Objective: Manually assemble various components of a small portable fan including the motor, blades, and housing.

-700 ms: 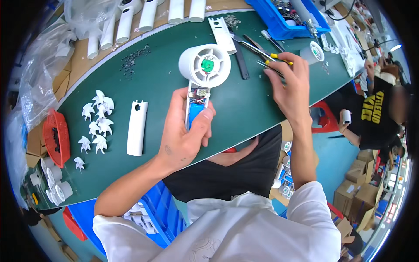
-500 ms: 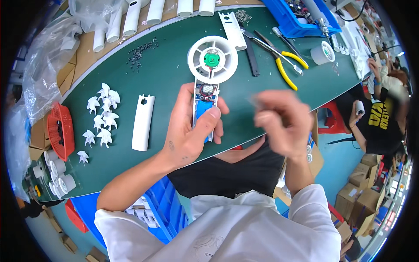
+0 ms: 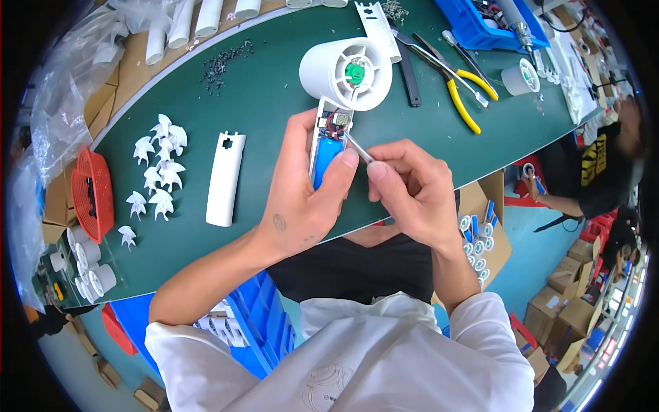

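Note:
My left hand point(image 3: 300, 182) is closed round the open handle of a white handheld fan body point(image 3: 317, 72). Inside the handle lie a blue battery point(image 3: 327, 161) and, above it, a small circuit board with red and black wires point(image 3: 336, 121). A green round board point(image 3: 355, 72) sits in the middle of the spoked head. In my right hand point(image 3: 412, 185), thumb and fingers pinch a slim pointed metal tool point(image 3: 360, 149); its exact kind is unclear. The tool's tip reaches the handle's right edge beside the circuit board; whether it touches is unclear. A white handle cover point(image 3: 225, 180) lies to the left.
White fan blades point(image 3: 163, 172) and dark screws point(image 3: 223, 65) lie on the green table point(image 3: 268, 89). Yellow-handled pliers point(image 3: 461, 103) lie right of another cover point(image 3: 377, 31). A blue bin point(image 3: 473, 38) stands far right, a red basket point(image 3: 94, 196) left. Co-workers sit at right.
My right hand has moved left to the handle, and the metal tool now shows clearly in it. The fan body has tilted, so the side of its head shows.

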Tool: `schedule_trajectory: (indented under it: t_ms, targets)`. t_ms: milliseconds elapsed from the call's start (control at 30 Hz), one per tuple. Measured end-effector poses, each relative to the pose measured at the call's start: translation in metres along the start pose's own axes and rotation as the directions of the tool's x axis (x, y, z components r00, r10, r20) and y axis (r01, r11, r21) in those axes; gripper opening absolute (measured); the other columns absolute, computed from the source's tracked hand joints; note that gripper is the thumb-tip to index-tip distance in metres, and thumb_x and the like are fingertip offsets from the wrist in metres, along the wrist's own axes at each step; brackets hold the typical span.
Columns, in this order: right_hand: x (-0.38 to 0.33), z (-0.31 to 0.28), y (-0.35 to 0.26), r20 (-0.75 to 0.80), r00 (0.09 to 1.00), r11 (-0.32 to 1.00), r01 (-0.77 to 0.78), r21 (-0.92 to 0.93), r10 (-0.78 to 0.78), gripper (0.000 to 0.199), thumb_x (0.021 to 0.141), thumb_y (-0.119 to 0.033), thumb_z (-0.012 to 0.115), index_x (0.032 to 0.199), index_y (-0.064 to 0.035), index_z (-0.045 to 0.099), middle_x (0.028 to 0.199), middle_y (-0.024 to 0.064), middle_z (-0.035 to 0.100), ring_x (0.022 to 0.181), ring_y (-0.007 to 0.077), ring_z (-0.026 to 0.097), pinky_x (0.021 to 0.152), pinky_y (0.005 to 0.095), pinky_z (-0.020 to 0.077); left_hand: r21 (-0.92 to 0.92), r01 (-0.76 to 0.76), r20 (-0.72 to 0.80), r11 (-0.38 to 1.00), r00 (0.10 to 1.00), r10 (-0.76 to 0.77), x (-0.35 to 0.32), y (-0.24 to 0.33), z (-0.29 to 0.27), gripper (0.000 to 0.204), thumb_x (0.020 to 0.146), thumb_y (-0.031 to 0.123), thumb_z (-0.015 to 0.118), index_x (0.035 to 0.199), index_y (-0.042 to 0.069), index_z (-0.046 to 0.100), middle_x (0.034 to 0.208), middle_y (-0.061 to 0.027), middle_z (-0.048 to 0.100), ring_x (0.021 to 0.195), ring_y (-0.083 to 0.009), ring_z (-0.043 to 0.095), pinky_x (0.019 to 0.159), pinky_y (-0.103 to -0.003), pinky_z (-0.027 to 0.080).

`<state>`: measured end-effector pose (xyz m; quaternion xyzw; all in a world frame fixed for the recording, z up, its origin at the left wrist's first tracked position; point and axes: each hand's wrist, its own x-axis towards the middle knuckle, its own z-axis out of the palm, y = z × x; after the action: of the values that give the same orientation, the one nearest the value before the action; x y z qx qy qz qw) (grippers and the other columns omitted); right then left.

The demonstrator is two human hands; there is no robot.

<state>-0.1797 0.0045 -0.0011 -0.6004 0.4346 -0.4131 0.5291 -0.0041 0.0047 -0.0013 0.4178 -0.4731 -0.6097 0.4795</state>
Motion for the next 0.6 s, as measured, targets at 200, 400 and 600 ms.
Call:
schedule_trajectory:
  t_ms: [200, 400, 600]
  targets:
    - [0.0019, 0.0036, -0.0008, -0.04, 0.997, 0.998, -0.064, -0.022, 0.063, 0.017, 0.099, -0.01, 0.061, 0.106, 0.0043, 0.063, 0.07, 0.0018, 0.064, 0.061, 0.0025, 0.054, 0.052, 0.018, 0.0391, 0.105, -0.038, -0.014, 0.994, 0.999, 0.04, -0.0016, -0.0047, -0.0017, 0.043, 0.097, 0.009, 0.057, 0.133, -0.005, 0.037, 0.097, -0.0058, 0.058, 0.084, -0.0085, 0.053, 0.073, -0.026, 0.047]
    - [0.0012, 0.0038, -0.0018, -0.039, 0.994, 0.995, -0.102, -0.022, 0.101, 0.018, 0.099, -0.011, 0.061, 0.108, 0.0047, 0.064, 0.07, 0.002, 0.064, 0.057, 0.0015, 0.05, 0.048, 0.0176, 0.0352, 0.127, -0.003, -0.025, 0.992, 1.0, 0.007, -0.0014, -0.0029, 0.0001, 0.046, 0.097, 0.01, 0.059, 0.133, -0.005, 0.036, 0.096, -0.0067, 0.059, 0.083, -0.01, 0.055, 0.071, -0.028, 0.049]
    - [0.0018, 0.0049, -0.0036, -0.065, 0.988, 0.99, -0.14, 0.015, 0.14, 0.021, 0.099, -0.012, 0.061, 0.111, 0.0051, 0.064, 0.07, 0.0023, 0.063, 0.053, 0.0004, 0.047, 0.045, 0.017, 0.0311, 0.164, 0.009, -0.03, 0.986, 1.0, -0.005, -0.0011, -0.0026, 0.0015, 0.047, 0.096, 0.008, 0.058, 0.134, -0.005, 0.035, 0.096, -0.009, 0.06, 0.079, -0.0122, 0.058, 0.068, -0.029, 0.05]
